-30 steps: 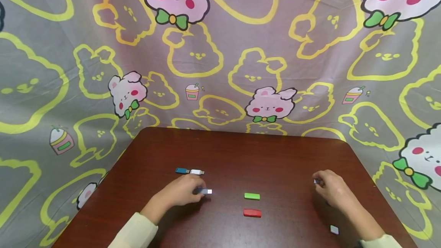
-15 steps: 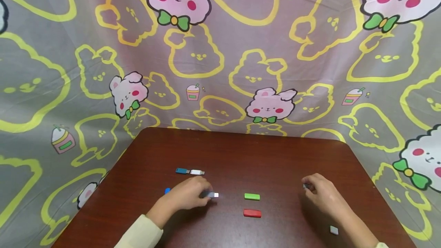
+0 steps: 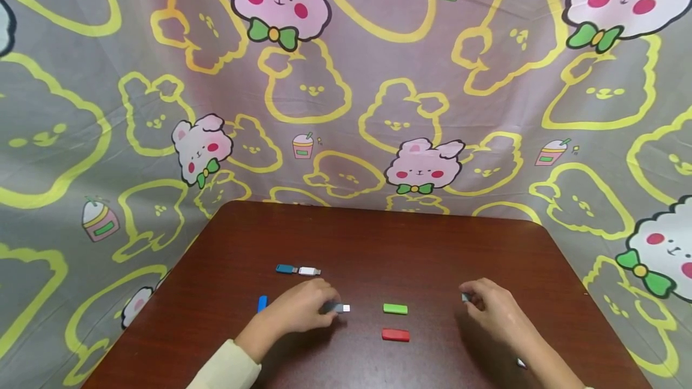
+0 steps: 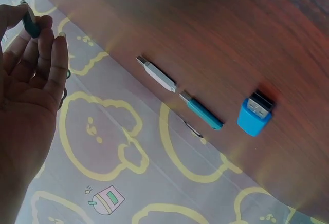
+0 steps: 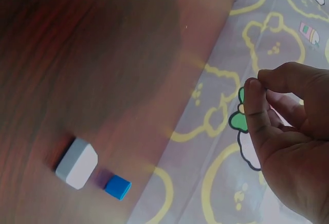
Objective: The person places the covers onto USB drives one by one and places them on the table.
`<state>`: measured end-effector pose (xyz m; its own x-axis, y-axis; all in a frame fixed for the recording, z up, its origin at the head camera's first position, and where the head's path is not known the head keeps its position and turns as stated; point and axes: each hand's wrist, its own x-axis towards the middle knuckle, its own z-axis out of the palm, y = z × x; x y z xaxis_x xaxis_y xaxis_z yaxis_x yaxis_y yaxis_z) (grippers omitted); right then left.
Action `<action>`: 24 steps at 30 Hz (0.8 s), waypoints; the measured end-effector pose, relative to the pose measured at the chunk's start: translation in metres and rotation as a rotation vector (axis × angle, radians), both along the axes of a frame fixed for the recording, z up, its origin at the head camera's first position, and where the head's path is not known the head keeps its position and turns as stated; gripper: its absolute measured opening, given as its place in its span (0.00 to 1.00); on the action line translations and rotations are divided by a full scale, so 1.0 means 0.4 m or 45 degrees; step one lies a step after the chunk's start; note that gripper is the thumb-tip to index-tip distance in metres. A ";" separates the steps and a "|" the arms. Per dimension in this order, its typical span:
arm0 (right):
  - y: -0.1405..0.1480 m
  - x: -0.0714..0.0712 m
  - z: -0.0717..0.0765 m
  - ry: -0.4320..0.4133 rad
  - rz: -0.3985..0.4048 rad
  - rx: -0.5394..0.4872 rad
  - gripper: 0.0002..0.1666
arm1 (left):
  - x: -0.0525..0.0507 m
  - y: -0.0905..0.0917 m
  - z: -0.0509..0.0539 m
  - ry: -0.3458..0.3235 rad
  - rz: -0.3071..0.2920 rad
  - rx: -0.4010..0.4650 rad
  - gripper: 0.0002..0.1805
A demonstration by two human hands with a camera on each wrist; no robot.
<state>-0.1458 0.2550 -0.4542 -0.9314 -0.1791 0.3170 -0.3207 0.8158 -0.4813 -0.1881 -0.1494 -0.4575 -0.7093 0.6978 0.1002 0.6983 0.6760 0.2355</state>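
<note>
My left hand point(image 3: 303, 311) pinches a dark USB stick point(image 3: 339, 308) between thumb and fingers, its bright metal plug facing right. In the left wrist view the stick point(image 4: 31, 24) looks dark green. Across the table my right hand point(image 3: 494, 310) pinches a small greyish piece point(image 3: 465, 297), perhaps a cap; the fingers hide most of it. Between the hands lie a green stick point(image 3: 395, 309) and a red stick point(image 3: 396, 335). Beyond the left hand, a white USB stick point(image 3: 309, 271) and a teal USB stick point(image 3: 285, 269) lie end to end, plugs bare.
A bright blue USB stick point(image 4: 253, 115) lies left of my left wrist. Under the right forearm are a white cap point(image 5: 77, 163) and a small blue cap point(image 5: 118, 187). The brown table point(image 3: 378, 239) meets a patterned cloth point(image 3: 335, 137) at its far and side edges.
My left hand has shifted a little right with the USB stick, uncovering the blue stick. My right hand has moved left with its small piece, and its forearm now partly covers the white cap.
</note>
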 end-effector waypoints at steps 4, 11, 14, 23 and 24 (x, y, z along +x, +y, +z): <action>-0.014 0.004 -0.003 0.003 0.014 -0.026 0.14 | -0.001 0.007 -0.003 0.045 -0.046 0.015 0.08; -0.041 0.013 0.000 -0.032 0.045 -0.059 0.13 | -0.001 0.025 -0.005 0.047 -0.053 0.008 0.09; -0.051 0.015 -0.002 -0.012 0.072 -0.070 0.13 | 0.000 0.035 -0.005 0.017 -0.026 -0.003 0.10; -0.074 0.016 -0.009 0.131 0.170 -0.097 0.16 | 0.001 0.060 0.003 0.042 -0.036 0.017 0.09; -0.076 0.016 -0.009 0.124 0.172 -0.098 0.16 | 0.001 0.063 0.003 0.043 -0.042 0.024 0.09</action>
